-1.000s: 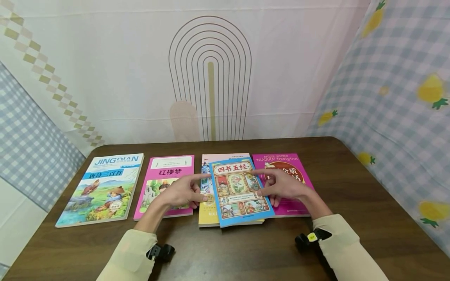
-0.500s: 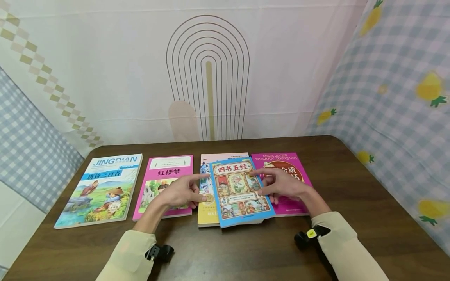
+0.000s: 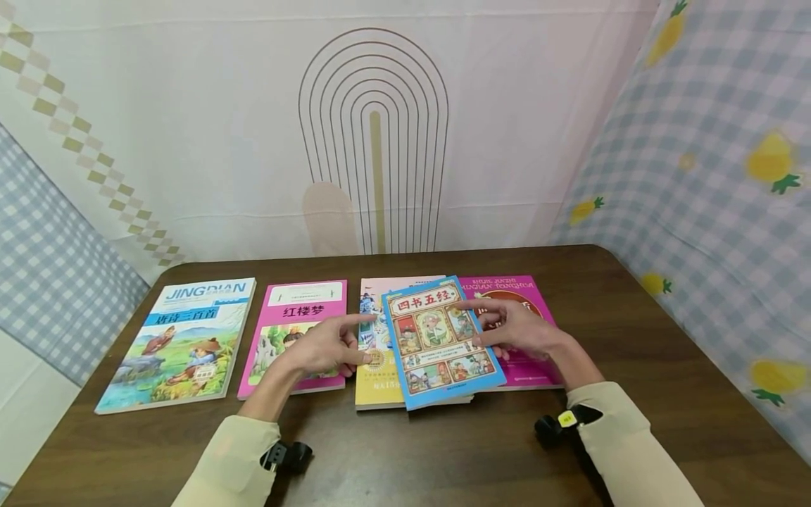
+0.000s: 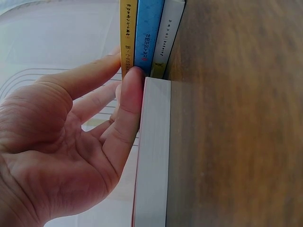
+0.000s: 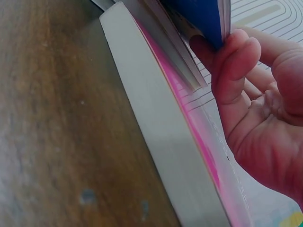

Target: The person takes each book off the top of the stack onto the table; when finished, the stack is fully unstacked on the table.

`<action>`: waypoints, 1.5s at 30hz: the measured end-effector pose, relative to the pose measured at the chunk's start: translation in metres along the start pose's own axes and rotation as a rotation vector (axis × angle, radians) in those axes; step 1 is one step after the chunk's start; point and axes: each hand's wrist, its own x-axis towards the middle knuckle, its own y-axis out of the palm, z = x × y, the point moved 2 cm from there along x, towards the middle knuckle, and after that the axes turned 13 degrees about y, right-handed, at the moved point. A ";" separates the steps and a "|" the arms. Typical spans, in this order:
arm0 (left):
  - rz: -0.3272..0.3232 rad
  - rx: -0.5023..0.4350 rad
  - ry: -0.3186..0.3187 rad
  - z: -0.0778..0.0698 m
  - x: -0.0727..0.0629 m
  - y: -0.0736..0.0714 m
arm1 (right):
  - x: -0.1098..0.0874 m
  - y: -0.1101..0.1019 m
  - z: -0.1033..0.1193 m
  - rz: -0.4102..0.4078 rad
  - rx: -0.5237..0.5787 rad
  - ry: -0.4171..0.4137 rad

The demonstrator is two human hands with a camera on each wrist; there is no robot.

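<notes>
A blue-bordered picture book (image 3: 437, 334) lies aslant on top of a stack, its right edge pinched by my right hand (image 3: 518, 327). In the right wrist view that blue book (image 5: 206, 19) is raised off the books beneath, with fingers under its edge. My left hand (image 3: 319, 345) touches the left edge of the stack with thumb and index finger. The yellow and pink book (image 3: 374, 389) shows under the blue one. Yellow, blue and white spines (image 4: 149, 40) stand in layers by the fingertips in the left wrist view.
A pink book (image 3: 300, 294) lies under the left hand, and a magenta book (image 3: 529, 377) lies under the right. Farther left is a green and blue landscape-covered book (image 3: 184, 345). All rest on the dark wooden table (image 3: 412, 458), before a white curtain (image 3: 526, 105).
My right hand has shifted right and slightly away, drawing the blue picture book along and uncovering more of the yellow and pink book. My left hand stays in place.
</notes>
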 end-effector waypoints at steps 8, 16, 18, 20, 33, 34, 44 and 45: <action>0.004 0.001 0.002 0.000 0.000 -0.001 | -0.004 -0.004 0.001 -0.008 0.079 -0.012; 0.005 0.000 0.004 0.001 0.000 -0.001 | -0.012 -0.017 0.002 -0.030 0.059 -0.025; 0.003 0.001 -0.001 0.001 0.000 -0.001 | -0.015 -0.022 0.002 -0.048 0.050 -0.028; 0.000 0.002 -0.007 0.001 0.000 -0.001 | -0.018 -0.026 0.002 -0.069 0.046 -0.026; -0.004 0.006 -0.009 0.001 0.002 -0.001 | -0.042 -0.069 -0.005 -0.136 0.162 -0.058; -0.004 0.007 -0.009 0.001 0.002 -0.001 | -0.046 -0.074 -0.007 -0.138 0.168 -0.065; -0.002 0.000 -0.014 0.001 0.001 -0.001 | -0.083 -0.125 -0.028 -0.172 0.223 -0.088; -0.001 -0.002 -0.014 0.001 0.001 -0.001 | -0.086 -0.130 -0.030 -0.168 0.235 -0.092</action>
